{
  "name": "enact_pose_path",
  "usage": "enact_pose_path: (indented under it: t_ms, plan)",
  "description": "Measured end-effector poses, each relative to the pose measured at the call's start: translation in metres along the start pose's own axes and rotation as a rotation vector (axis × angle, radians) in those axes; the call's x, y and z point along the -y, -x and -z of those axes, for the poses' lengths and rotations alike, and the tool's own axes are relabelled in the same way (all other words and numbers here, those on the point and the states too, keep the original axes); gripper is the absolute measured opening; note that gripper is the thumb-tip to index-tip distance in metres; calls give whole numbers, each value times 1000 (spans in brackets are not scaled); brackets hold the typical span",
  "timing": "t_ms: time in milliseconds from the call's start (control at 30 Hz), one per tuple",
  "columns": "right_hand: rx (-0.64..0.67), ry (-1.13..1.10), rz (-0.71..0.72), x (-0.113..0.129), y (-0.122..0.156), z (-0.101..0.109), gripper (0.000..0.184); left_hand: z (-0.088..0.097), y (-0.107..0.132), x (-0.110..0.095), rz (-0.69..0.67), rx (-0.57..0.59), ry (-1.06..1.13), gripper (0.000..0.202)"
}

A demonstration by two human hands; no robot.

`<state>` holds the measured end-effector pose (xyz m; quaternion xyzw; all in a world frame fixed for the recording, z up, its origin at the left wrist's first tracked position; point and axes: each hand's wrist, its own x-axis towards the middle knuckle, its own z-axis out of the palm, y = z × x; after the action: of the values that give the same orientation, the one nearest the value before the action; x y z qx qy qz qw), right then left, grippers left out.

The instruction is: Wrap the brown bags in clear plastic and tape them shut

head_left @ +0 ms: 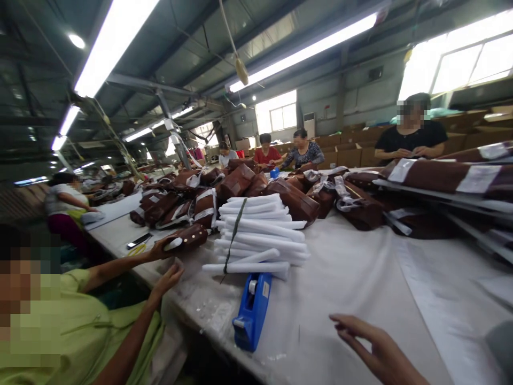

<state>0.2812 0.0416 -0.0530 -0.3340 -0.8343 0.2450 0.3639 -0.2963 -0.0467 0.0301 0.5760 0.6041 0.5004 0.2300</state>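
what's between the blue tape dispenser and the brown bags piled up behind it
A stack of white rolls, bound with a dark band, lies between the tape dispenser and the brown bags, as the head view shows.

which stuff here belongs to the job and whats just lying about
Likely the job:
brown leather-look bags
tied bundle of white foam-like rolls
blue plastic tape dispenser, nearest the person's empty right hand

Probably just lying about:
flat black phone
crumpled clear plastic
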Motion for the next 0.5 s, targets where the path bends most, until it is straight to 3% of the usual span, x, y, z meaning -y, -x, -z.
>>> enact_pose_path:
  t_ms: [67,100,200,267,367,500]
  plan:
    - [-87,78,25,-1,-57,27,38,-9,-8,3,4,86,-343,29]
    - [-130,134,41,-3,-90,39,42,-13,-13,4,9,94,-413,29]
    - [-229,292,104,-13,-197,61,54,-21,-29,10,31,-8,-325,35]
    - [-234,355,157,-21,-264,63,68,-21,-44,14,51,-89,-255,36]
    - [-203,471,111,-34,-345,56,94,-18,-65,20,74,-212,-141,36]
    - [-100,649,-34,-48,-411,41,114,-13,-84,32,83,-369,-6,39]
